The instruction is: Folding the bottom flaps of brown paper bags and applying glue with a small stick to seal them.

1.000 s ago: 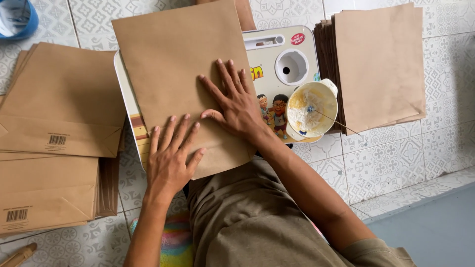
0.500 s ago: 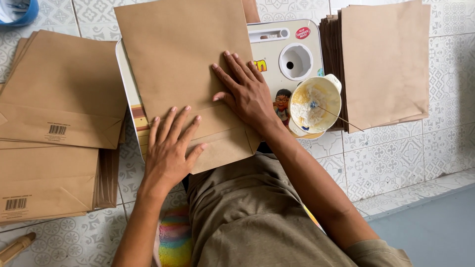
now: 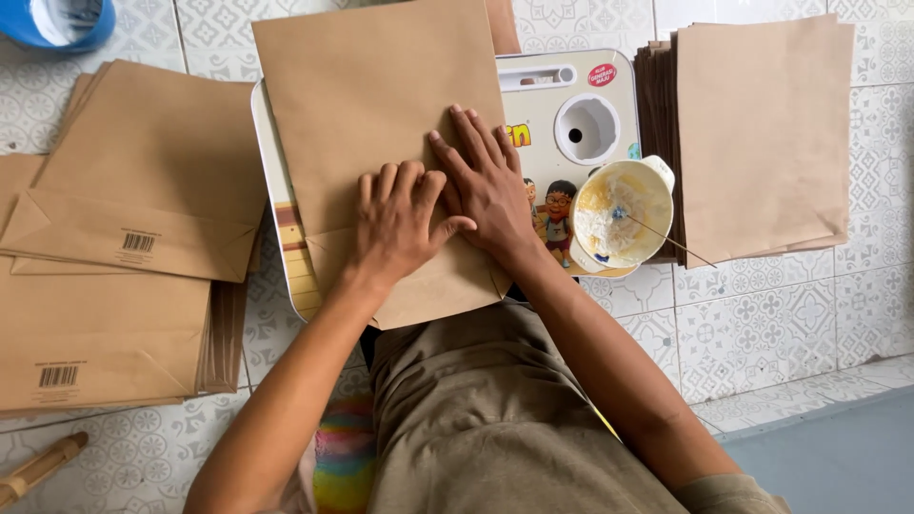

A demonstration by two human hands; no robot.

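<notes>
A flat brown paper bag (image 3: 371, 105) lies on a small cream lap table (image 3: 571, 90) in front of me, its folded bottom flap toward my lap. My left hand (image 3: 395, 224) presses flat on the bag near the fold, fingers spread. My right hand (image 3: 486, 181) lies flat beside it, touching it, fingers pointing up the bag. Neither hand grips anything. A cream bowl (image 3: 624, 211) of white paste with a thin stick in it sits on the table's right corner.
Stacks of finished brown bags (image 3: 133, 200) lie on the tiled floor at left, another pile (image 3: 762, 133) of flat brown sheets at right. A blue container (image 3: 57, 21) sits top left, a wooden stick (image 3: 38, 468) bottom left. My lap fills the lower centre.
My left hand has slid right and up along the bag's fold until it meets my right hand. The right hand stayed nearly in place on the bag.
</notes>
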